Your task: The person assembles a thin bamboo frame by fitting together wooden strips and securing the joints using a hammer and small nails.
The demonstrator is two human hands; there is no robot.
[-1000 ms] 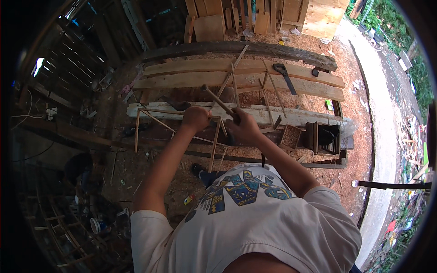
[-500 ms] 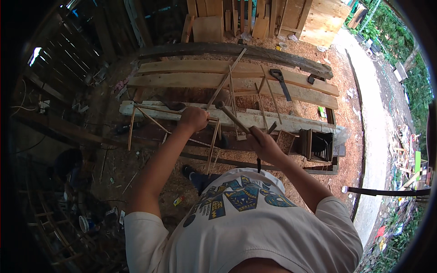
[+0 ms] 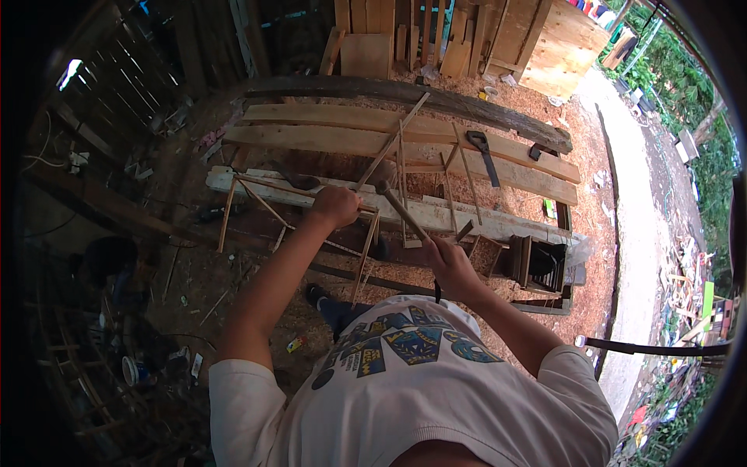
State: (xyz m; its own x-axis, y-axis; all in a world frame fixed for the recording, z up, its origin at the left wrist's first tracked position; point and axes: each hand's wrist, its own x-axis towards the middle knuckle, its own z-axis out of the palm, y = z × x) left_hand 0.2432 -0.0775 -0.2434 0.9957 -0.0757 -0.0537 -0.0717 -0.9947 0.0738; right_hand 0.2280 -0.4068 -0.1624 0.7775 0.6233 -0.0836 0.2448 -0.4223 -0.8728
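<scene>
My right hand (image 3: 453, 268) is wrapped round the wooden handle of a hammer (image 3: 406, 213). The hammer slants up and left, its head close to the fingers of my left hand (image 3: 338, 206). That left hand is closed at the corner of a frame of thin wooden strips (image 3: 264, 204), seemingly gripping it; whether a nail is between the fingers is hidden. A loose-looking wooden strip (image 3: 395, 138) slants from beside my left hand to the far beam. More thin strips joined at angles (image 3: 449, 175) lean across the boards just right of the hammer.
Long planks (image 3: 311, 138) and a dark beam (image 3: 334, 83) lie across the work area. A black-handled hand saw (image 3: 484, 158) rests on the planks. At right stands a dark wooden crate-like piece (image 3: 537, 263). Sawdust and shavings (image 3: 595, 233) cover the ground; a plywood panel (image 3: 562, 50) stands behind.
The view has tilted slightly, so the planks and saw appear a little lower. Both hands keep their grips, with the hammer head still near my left hand.
</scene>
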